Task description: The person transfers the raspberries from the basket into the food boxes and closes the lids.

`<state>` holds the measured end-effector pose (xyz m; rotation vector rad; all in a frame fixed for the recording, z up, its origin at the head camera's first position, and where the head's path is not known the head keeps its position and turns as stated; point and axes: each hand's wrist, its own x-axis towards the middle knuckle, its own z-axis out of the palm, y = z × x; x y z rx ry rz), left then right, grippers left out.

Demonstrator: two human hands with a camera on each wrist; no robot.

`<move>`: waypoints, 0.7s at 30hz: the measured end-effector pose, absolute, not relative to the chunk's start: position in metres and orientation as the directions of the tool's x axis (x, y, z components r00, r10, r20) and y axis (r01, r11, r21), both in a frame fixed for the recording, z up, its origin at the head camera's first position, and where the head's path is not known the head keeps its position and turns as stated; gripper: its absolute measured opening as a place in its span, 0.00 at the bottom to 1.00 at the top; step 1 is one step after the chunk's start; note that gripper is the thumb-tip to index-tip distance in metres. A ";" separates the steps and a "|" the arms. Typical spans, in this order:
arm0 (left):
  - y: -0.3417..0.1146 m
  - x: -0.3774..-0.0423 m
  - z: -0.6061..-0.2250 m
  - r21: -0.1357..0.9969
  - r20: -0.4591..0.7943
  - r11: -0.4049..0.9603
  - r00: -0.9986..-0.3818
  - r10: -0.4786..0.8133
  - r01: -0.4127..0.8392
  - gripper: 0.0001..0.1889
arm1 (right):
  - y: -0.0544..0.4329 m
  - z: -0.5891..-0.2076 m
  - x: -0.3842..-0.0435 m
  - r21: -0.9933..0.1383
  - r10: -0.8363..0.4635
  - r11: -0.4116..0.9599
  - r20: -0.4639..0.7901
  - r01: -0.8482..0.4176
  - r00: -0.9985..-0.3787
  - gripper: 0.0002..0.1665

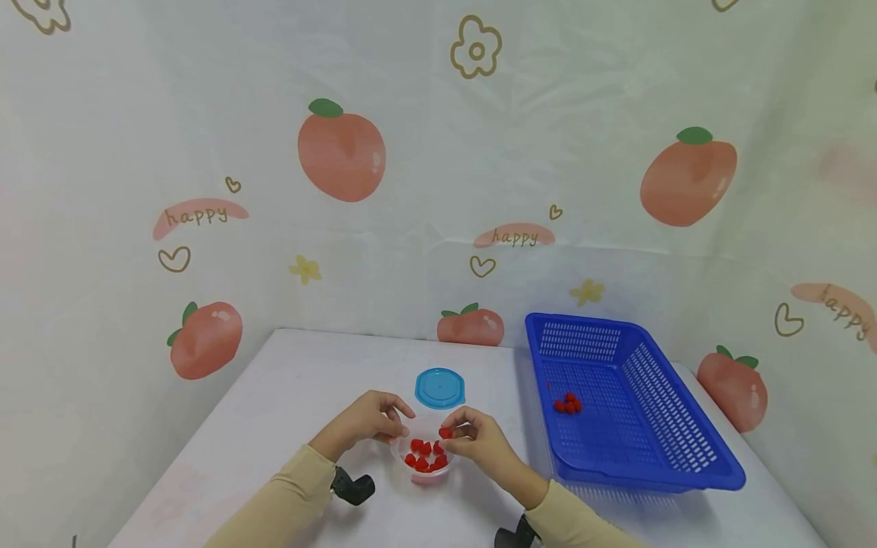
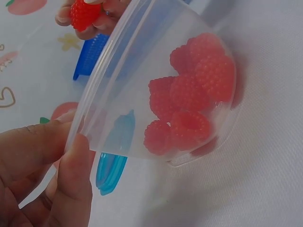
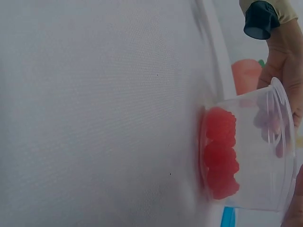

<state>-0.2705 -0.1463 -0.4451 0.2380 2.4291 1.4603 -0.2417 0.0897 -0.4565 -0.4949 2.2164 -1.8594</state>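
Note:
A clear plastic tub (image 1: 404,457) stands on the white table with several raspberries (image 2: 189,92) in its bottom. My left hand (image 1: 373,420) pinches the tub's rim at its left side between thumb and fingers, as the left wrist view shows close up. Over the tub's right edge, my right hand (image 1: 483,444) holds a single raspberry (image 2: 84,14) between its fingertips. Through the tub wall in the right wrist view, a row of raspberries (image 3: 221,153) shows at the bottom; the right hand is mostly out of that view.
A round blue lid (image 1: 440,388) lies on the table behind the tub. To the right stands a large blue plastic basket (image 1: 637,476) with a small cluster of raspberries (image 1: 568,404) near its left wall. A patterned cloth (image 1: 411,251) hangs behind the table.

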 end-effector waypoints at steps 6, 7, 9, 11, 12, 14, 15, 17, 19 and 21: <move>-0.147 -0.270 -0.444 0.884 -0.163 0.467 -0.942 0.295 -0.007 0.12 | 0.089 -0.456 -0.241 -0.978 -0.395 0.155 0.071 -0.143 -0.916 0.13; -0.147 -0.270 -0.444 0.885 -0.162 0.466 -0.941 0.296 -0.006 0.12 | 0.089 -0.455 -0.241 -0.977 -0.399 0.154 0.073 -0.145 -0.914 0.13; -0.147 -0.270 -0.444 0.885 -0.162 0.465 -0.941 0.297 -0.006 0.12 | 0.090 -0.455 -0.240 -0.978 -0.404 0.154 0.069 -0.142 -0.912 0.14; -0.147 -0.270 -0.444 0.885 -0.163 0.465 -0.941 0.296 -0.007 0.12 | 0.090 -0.455 -0.240 -0.978 -0.409 0.158 0.061 -0.137 -0.911 0.14; -0.147 -0.270 -0.444 0.885 -0.164 0.465 -0.942 0.294 -0.008 0.12 | 0.090 -0.455 -0.240 -0.977 -0.411 0.162 0.060 -0.138 -0.910 0.13; -0.147 -0.270 -0.444 0.885 -0.165 0.465 -0.941 0.294 -0.010 0.12 | 0.091 -0.456 -0.240 -0.974 -0.414 0.174 0.059 -0.142 -0.909 0.13; -0.146 -0.270 -0.444 0.885 -0.166 0.465 -0.941 0.294 -0.010 0.12 | 0.091 -0.456 -0.241 -0.973 -0.414 0.179 0.059 -0.145 -0.908 0.13; -0.146 -0.270 -0.444 0.884 -0.167 0.467 -0.941 0.294 -0.011 0.12 | 0.090 -0.457 -0.241 -0.970 -0.415 0.189 0.061 -0.151 -0.908 0.13; -0.146 -0.270 -0.444 0.884 -0.167 0.468 -0.941 0.295 -0.010 0.13 | 0.090 -0.457 -0.241 -0.969 -0.415 0.195 0.062 -0.155 -0.908 0.13; -0.146 -0.270 -0.444 0.883 -0.169 0.469 -0.941 0.294 -0.012 0.13 | 0.090 -0.457 -0.240 -0.967 -0.415 0.199 0.062 -0.157 -0.908 0.13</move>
